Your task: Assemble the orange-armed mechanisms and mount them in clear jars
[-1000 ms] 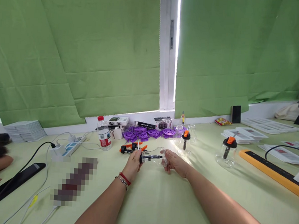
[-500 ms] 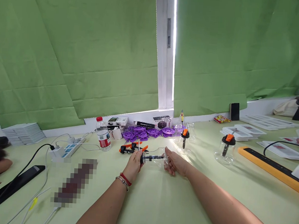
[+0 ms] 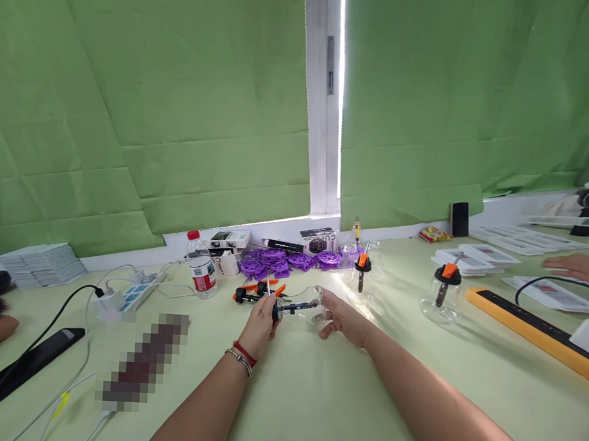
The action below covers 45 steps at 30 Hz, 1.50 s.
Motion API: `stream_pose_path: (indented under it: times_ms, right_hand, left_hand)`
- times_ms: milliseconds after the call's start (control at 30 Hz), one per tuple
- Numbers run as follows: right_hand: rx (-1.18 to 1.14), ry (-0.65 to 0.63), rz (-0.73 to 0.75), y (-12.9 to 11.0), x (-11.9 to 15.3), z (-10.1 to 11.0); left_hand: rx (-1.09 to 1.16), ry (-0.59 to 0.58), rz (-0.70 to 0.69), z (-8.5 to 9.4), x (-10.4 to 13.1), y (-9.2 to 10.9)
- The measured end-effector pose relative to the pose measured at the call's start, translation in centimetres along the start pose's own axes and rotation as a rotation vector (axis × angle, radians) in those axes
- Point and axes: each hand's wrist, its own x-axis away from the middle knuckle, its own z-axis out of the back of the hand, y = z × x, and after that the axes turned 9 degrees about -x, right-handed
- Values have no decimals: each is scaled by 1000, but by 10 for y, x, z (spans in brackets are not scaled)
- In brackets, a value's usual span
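Between my hands a clear glass bottle (image 3: 300, 307) lies on its side in the air, a dark tube running through its middle. My left hand (image 3: 261, 319) grips its black top (image 3: 276, 310), from which a thin metal spout (image 3: 268, 286) points up. My right hand (image 3: 343, 315) is curved around the wide base at the other end, with a lower finger spread. Just beyond my left hand lie loose black-and-orange tops (image 3: 251, 294). Two similar glass bottles with black-and-orange tops stand upright to the right, one nearer (image 3: 362, 277) and one farther over (image 3: 443, 291).
Purple plastic pieces (image 3: 275, 262) and small boxes (image 3: 318, 240) lie along the wall. A red-capped water bottle (image 3: 202, 268) stands left of them, near a power strip (image 3: 140, 291). At right are a yellow-and-black bar (image 3: 525, 331), paper stacks (image 3: 475, 259) and another person's hand (image 3: 576, 267).
The held bottle has tilted, its base end rising slightly. My right hand's fingers have shifted and loosened around the base. At far right, another person's hand has moved in over the papers.
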Motion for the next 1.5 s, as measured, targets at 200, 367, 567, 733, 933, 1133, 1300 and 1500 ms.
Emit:
stream_pose_path:
  times_ms: [200, 367, 567, 733, 933, 1133, 1300, 1500]
  right_hand:
    - [68, -77, 149, -2, 2, 4]
    - [99, -51, 144, -4, 1, 3]
    - [64, 2, 89, -1, -2, 1]
    - [91, 50, 34, -2, -3, -3]
    - [116, 105, -62, 2, -3, -3]
    - [52, 34, 7, 2, 0, 0]
    - [80, -59, 95, 0, 2, 3]
    - [79, -20, 57, 2, -2, 5]
  left_hand:
    - [38, -3, -15, 2, -3, -2]
    - [45, -4, 8, 1, -2, 0]
    - [30, 6, 18, 0, -1, 1]
    - [6, 45, 53, -3, 3, 2]
    - [-24, 31, 34, -5, 8, 6]
    - [-24, 48, 48, -1, 4, 6]
    - [-21, 48, 40, 1, 0, 3]
    - [-69, 40, -18, 1, 1, 4]
